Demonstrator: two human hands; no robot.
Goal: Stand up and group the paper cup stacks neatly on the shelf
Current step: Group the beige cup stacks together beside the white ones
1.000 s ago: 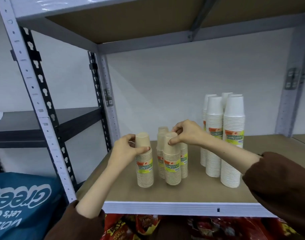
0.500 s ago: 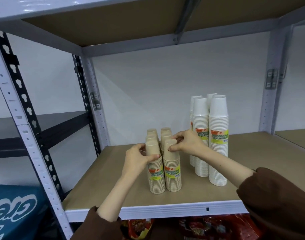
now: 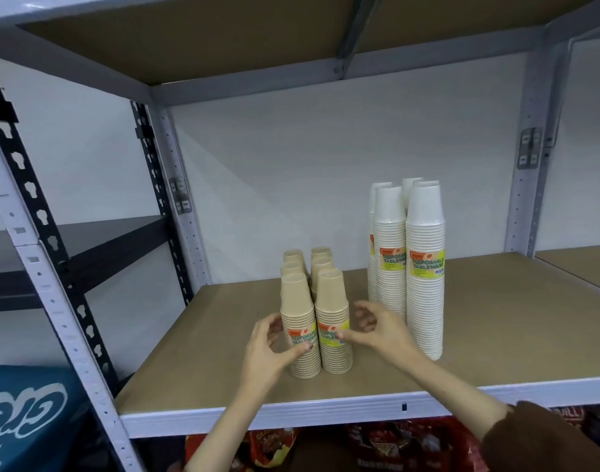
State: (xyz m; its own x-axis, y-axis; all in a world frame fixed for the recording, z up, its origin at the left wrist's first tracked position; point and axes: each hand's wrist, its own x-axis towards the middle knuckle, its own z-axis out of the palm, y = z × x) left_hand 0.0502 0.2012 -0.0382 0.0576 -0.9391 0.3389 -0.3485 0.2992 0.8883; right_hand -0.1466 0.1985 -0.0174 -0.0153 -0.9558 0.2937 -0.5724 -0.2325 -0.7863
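Several short tan paper cup stacks [image 3: 332,294] stand upright in two tight rows on the brown shelf board [image 3: 496,335], left of centre. My left hand [image 3: 268,352] curls around the front-left tan stack [image 3: 296,301], thumb on its label and fingers at its left side. My right hand [image 3: 380,332] is beside the front-right tan stack with fingers spread, one fingertip touching its label. To the right, apart from the tan group, several tall white cup stacks [image 3: 424,301] stand upright together.
The shelf's white front rail [image 3: 325,413] runs below my wrists. Another shelf board [image 3: 223,39] hangs overhead. Perforated uprights [image 3: 53,301] stand at the left, with a black shelf [image 3: 87,240] behind. A blue bag [image 3: 26,413] and red snack packets [image 3: 393,444] lie below.
Both hands have slid down from the tops of the front tan stacks to their labels. The left stack now stands tight against the right one. The right hand's fingers have spread apart.
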